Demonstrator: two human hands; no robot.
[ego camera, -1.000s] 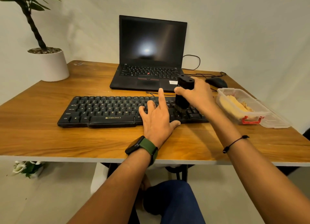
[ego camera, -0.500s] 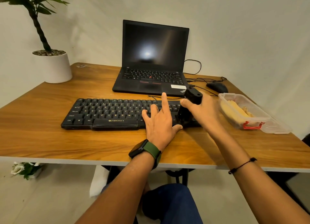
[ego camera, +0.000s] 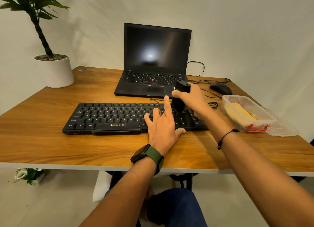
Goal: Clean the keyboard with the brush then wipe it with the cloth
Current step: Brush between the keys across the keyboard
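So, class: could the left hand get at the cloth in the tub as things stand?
Probably not directly: the right hand, holding the brush, lies across the way from the left hand to the tub.

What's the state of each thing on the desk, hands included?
laptop: lid open, screen dark
keyboard: flat on desk, left hand resting on it
brush: upright, gripped, lower end on the right-side keys
left hand: open, fingers spread on keys
right hand: gripping brush
plastic box: lid off, yellow cloth inside
mouse: untouched, behind box
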